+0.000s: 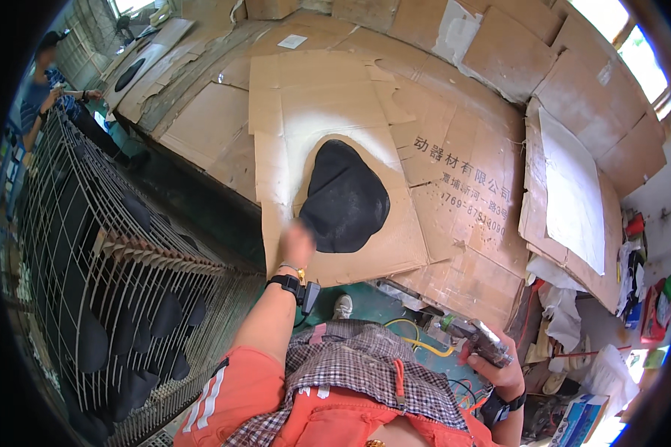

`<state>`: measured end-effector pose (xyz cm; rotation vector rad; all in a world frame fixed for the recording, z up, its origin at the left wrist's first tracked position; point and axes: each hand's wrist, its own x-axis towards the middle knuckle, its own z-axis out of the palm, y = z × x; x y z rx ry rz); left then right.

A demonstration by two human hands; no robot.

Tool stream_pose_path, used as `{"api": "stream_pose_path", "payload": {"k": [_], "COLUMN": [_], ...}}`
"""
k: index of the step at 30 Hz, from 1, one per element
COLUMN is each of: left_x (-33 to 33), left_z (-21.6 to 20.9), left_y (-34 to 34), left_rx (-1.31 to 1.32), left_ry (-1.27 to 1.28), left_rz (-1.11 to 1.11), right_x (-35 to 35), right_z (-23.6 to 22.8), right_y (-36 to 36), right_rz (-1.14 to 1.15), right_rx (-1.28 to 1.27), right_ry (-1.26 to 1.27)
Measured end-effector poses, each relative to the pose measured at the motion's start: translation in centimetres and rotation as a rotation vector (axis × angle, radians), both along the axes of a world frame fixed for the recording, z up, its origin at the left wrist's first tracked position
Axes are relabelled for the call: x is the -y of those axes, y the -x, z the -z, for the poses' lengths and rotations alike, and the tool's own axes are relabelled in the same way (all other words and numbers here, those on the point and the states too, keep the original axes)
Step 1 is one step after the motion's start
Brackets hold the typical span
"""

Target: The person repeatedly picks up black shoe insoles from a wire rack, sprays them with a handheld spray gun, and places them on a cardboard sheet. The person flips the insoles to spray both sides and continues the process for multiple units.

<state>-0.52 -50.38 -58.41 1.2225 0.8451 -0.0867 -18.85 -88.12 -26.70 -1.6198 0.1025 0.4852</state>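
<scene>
A black rounded pad [344, 197] lies on a sheet of brown cardboard [328, 104] on the bench, ringed by a pale whitish haze. My left hand [297, 244] reaches out to the pad's lower left edge and touches it; the hand is blurred, so its grip is unclear. A black band sits on that wrist. My right hand [499, 365] is held low near my body, closed around a grey metal spray gun [476, 337] with a yellow hose [417, 335] trailing from it.
A wire rack [104, 298] at my left holds several more black pads. More cardboard sheets [462, 179] cover the bench and back wall. Another person [45, 97] stands at the far left. Cloths and small items [634, 298] crowd the right side.
</scene>
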Motion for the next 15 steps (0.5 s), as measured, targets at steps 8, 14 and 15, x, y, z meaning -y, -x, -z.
{"api": "stream_pose_path", "payload": {"k": [8, 14, 15], "left_x": [1.3, 3.0, 2.8], "left_z": [-3.2, -13.3, -14.4], "left_y": [-1.6, -4.9, -5.6], "left_rx": [-0.025, 0.384, 0.436], "left_ry": [-0.014, 0.503, 0.568], "left_rz": [0.095, 0.171, 0.170], "right_x": [0.2, -3.9, -5.3], "right_z": [2.3, 10.5, 12.3], "right_y": [-4.7, -16.3, -19.1], "right_rz": [0.212, 0.027, 0.002], "right_rx": [0.195, 0.119, 0.107], "right_ry": [0.007, -0.084, -0.109]}}
